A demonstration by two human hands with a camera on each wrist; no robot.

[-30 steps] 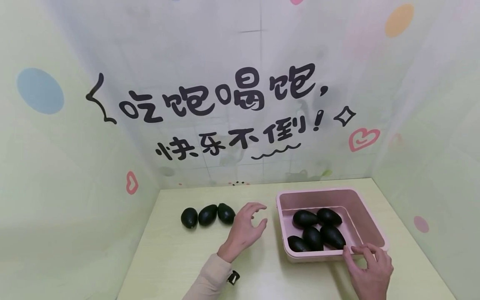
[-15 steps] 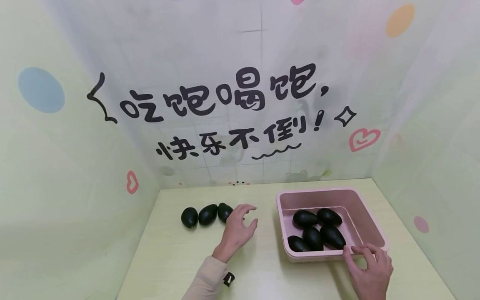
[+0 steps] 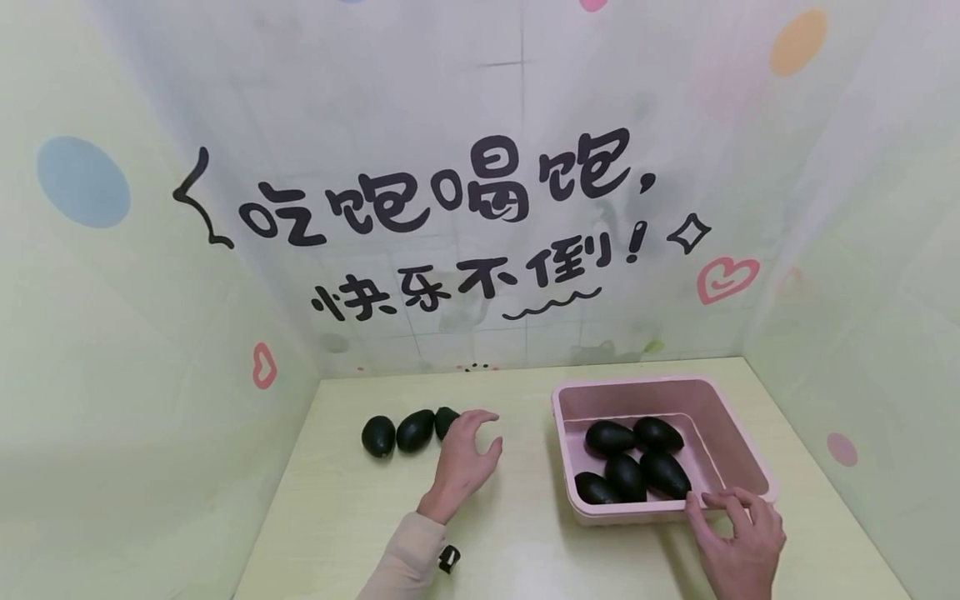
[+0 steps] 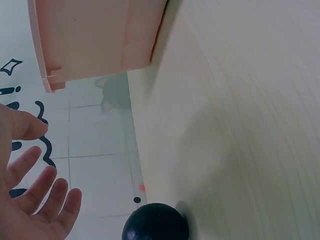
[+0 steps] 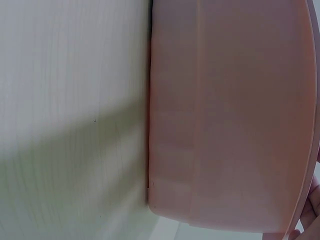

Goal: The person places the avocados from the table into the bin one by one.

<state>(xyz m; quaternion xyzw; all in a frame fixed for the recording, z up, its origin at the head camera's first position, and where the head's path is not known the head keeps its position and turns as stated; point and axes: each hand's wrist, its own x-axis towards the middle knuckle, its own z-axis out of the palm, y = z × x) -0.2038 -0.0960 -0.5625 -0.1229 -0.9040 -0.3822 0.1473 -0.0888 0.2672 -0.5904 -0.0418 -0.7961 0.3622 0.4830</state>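
Note:
My left hand (image 3: 463,457) is over the table with thumb and fingers spread in a loose curve and nothing between them. It partly covers the rightmost of three dark avocados (image 3: 446,419) lying in a row. The others are the middle avocado (image 3: 416,431) and the left avocado (image 3: 378,437). One avocado (image 4: 156,223) also shows below the fingers in the left wrist view. At the right, my right hand (image 3: 742,537) grips the near rim of a pink plastic bin (image 3: 731,433). Several avocados (image 3: 626,477) lie in the bin, gathered at its left side.
A pale wood-grain table (image 3: 517,550) carries everything. Behind it stands a printed wall (image 3: 480,333) with black lettering, and light side walls close in left and right. A small black object (image 3: 448,558) is at the left sleeve (image 3: 401,562).
My left hand has moved left, away from the bin, and now covers more of the rightmost avocado in the row. The right hand and the bin have stayed in place.

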